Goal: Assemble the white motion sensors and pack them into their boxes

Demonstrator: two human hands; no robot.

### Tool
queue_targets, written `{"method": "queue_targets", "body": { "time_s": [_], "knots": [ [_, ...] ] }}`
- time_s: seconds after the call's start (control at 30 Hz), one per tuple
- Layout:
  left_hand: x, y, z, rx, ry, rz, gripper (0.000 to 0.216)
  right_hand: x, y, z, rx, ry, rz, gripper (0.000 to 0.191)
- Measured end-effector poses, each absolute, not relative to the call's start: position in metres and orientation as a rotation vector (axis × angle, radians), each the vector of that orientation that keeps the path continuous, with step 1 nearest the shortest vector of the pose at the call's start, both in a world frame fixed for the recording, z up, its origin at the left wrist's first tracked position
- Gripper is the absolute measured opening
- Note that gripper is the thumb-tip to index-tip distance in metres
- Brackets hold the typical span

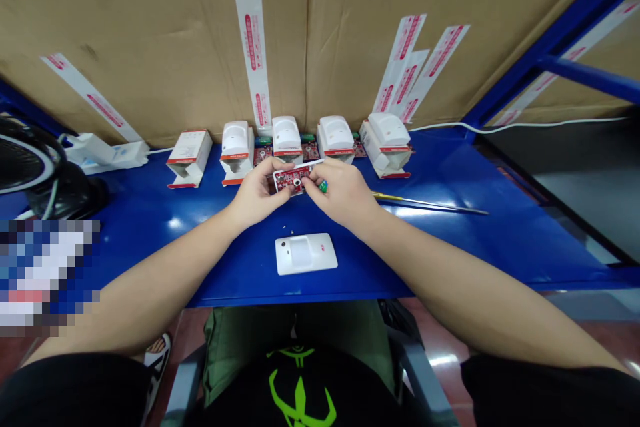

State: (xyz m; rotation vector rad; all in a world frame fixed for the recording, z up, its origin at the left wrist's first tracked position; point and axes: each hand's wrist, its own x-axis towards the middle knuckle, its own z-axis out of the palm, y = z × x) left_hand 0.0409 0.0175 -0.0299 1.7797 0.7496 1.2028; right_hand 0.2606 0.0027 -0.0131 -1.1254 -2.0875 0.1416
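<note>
Near the middle of the desk, both hands are together around a red circuit board [286, 179] in a white plastic housing. My left hand [257, 195] is closed on the left end of it, with the thumb along the lower edge. My right hand [341, 192] pinches the right side of the board, its fingertips on the components. A small green-and-blue piece [323, 186] shows by the right fingers; whether it is attached to the board I cannot tell. Below the hands lies a white sensor cover [306, 253] with a curved window. Tiny screws [285, 227] lie above the cover.
Several small white-and-red boxes [190, 155] stand along the back, most topped with white sensors [287, 135]; red boards lie between some. A long screwdriver [430, 203] lies right of my hands. A black fan [30, 167] and power strip [107, 155] are at left on the blue desk [480, 247].
</note>
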Motion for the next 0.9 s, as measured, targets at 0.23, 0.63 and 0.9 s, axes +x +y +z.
{"method": "queue_targets", "body": {
  "time_s": [0.23, 0.63, 0.9],
  "knots": [
    [0.043, 0.018, -0.028, 1.728, 0.742, 1.223, 0.037, 0.263, 0.003, -0.014, -1.13, -2.086, 0.13, 0.023],
    [0.043, 0.017, -0.019, 1.674, 0.769, 1.22, 0.047, 0.267, 0.004, -0.01, -0.983, -1.996, 0.299, 0.02],
    [0.041, 0.022, -0.021, 1.585, 0.824, 1.323, 0.049, 0.272, 0.005, -0.011, -0.967, -1.908, 0.398, 0.043]
  ]
}}
